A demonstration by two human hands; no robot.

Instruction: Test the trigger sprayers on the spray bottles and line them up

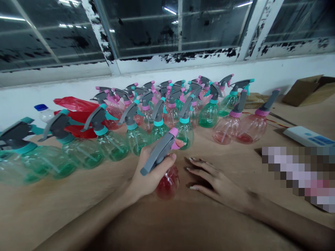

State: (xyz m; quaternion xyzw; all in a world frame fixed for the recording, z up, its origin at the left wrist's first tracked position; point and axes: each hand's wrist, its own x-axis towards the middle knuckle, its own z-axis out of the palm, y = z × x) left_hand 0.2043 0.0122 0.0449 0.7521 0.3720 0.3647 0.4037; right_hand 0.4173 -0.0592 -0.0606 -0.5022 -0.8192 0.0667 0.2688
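My left hand [151, 174] is wrapped round the neck of a pink spray bottle [167, 184] with a grey and pink trigger head. The bottle is near the table's front, close to my body, and its lower part shows below my fingers. To its right, my right hand [214, 179] rests low over the tabletop, fingers stretched out and holding nothing. Just beyond my hands stand green spray bottles [137, 137] with grey and teal heads, in a row running to the left. Two pink spray bottles [251, 127] stand to the right, touching or nearly so.
More pink and green spray bottles crowd behind, by the wall. A red plastic bag [78, 106] and a blue-capped clear bottle [44, 111] lie back left. On the right are a cardboard box [309, 91], a white device [309, 136] and a pixelated patch. Windows rise behind the table [199, 223].
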